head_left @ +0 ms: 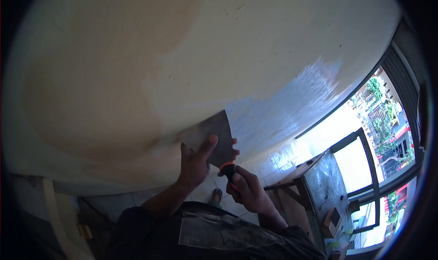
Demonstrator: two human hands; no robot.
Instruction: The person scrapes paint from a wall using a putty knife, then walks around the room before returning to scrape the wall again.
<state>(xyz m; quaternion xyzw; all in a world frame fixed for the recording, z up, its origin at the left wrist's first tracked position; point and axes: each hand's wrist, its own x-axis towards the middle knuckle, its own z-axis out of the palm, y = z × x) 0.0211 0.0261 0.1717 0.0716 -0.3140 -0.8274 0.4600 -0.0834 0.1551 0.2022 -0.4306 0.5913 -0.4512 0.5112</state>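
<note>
A wide putty knife [211,131] with a dark metal blade and a black-and-orange handle is held in front of the wall [182,77]. My right hand [248,191] is closed around the handle. Across the blade lies my left hand [195,163], thumb on the near face and fingertips showing past the far edge. The blade's upper corner overlaps the border of a whitish, freshly coated patch [283,105] on the wall. Larger brownish areas stain the wall to the left.
At right stands a worn table [326,182] with a small box [333,221] on it. Beyond it is a dark-framed window or door opening [365,169] with plants outside. Tiled floor [235,204] and my foot [217,195] show below.
</note>
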